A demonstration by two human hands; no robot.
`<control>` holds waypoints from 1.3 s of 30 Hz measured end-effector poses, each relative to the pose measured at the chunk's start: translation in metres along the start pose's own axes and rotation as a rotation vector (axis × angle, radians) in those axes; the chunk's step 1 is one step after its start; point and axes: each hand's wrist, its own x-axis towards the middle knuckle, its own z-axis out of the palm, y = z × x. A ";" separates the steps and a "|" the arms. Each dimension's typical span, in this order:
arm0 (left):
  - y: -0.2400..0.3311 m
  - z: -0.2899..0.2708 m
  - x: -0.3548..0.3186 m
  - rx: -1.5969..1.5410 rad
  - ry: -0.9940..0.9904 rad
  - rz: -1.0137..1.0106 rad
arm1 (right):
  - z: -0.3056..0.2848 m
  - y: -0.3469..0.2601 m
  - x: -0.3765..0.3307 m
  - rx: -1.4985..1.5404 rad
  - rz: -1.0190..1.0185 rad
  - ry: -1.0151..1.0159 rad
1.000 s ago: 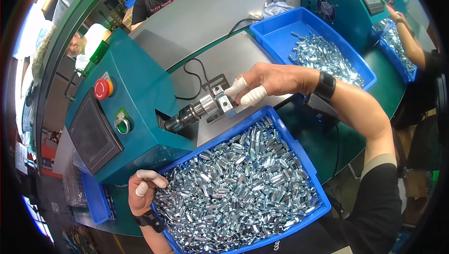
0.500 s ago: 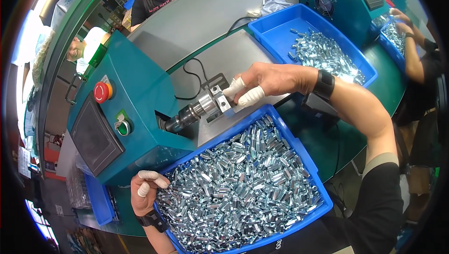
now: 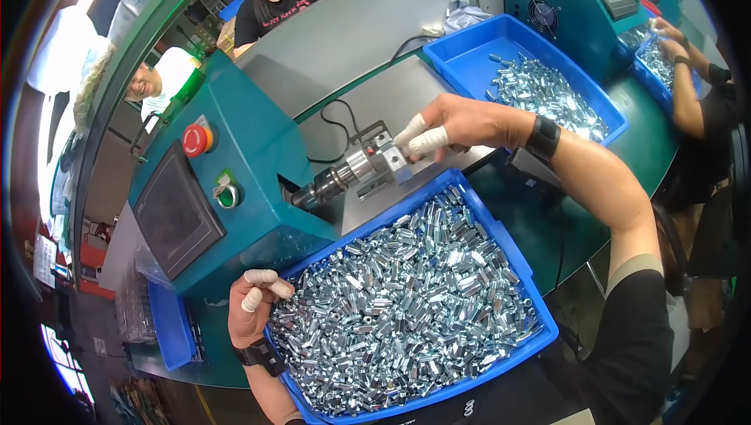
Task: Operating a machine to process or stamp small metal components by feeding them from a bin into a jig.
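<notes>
My right hand (image 3: 479, 126), with white coverings on its fingers, reaches to the outer end of a silver metal chuck (image 3: 385, 160). Its thumb and finger are bent together at the chuck's edge; whatever they grip is hidden. The chuck sits on a shaft from a teal machine (image 3: 235, 143). At the left rim of a blue bin (image 3: 512, 249), my left hand (image 3: 249, 311) has its covered fingers curled in beside the metal pieces. Several shiny hexagonal metal pieces (image 3: 407, 300) heap up in the bin. I cannot make out what the left fingers hold.
The machine carries a red knob (image 3: 197, 140), a green-ringed switch (image 3: 227, 195) and a dark screen (image 3: 178, 210). Another blue bin (image 3: 458, 53) with metal pieces stands at the back right. A black cable (image 3: 335, 121) curls behind the chuck. Co-workers sit beyond the partition and at right.
The whole view has shifted, so the machine appears farther right. My right fingers sit slightly higher against the chuck. My left hand stays at the bin's rim.
</notes>
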 end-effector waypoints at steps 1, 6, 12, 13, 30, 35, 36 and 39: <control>0.000 -0.001 0.000 -0.005 -0.006 -0.004 | 0.000 -0.005 -0.005 0.038 0.044 0.051; -0.001 -0.003 0.006 -0.017 -0.032 -0.008 | 0.002 -0.025 0.004 -0.237 0.277 0.339; 0.006 -0.006 -0.007 -0.009 -0.021 -0.029 | 0.034 -0.028 0.026 -1.023 -0.081 0.532; 0.004 -0.004 -0.009 -0.010 -0.030 -0.033 | 0.041 -0.035 0.026 -1.080 -0.065 0.515; 0.008 -0.002 0.014 0.008 -0.099 -0.012 | -0.055 0.004 -0.075 -1.529 0.115 0.793; 0.006 -0.003 -0.005 -0.014 -0.052 -0.049 | 0.031 -0.013 -0.055 -0.915 -0.182 0.246; 0.005 -0.002 -0.007 -0.012 -0.035 -0.046 | 0.055 -0.023 -0.053 -0.793 -0.208 0.140; 0.002 -0.001 -0.002 0.005 -0.056 -0.047 | 0.088 -0.018 -0.048 -0.646 -0.373 -0.098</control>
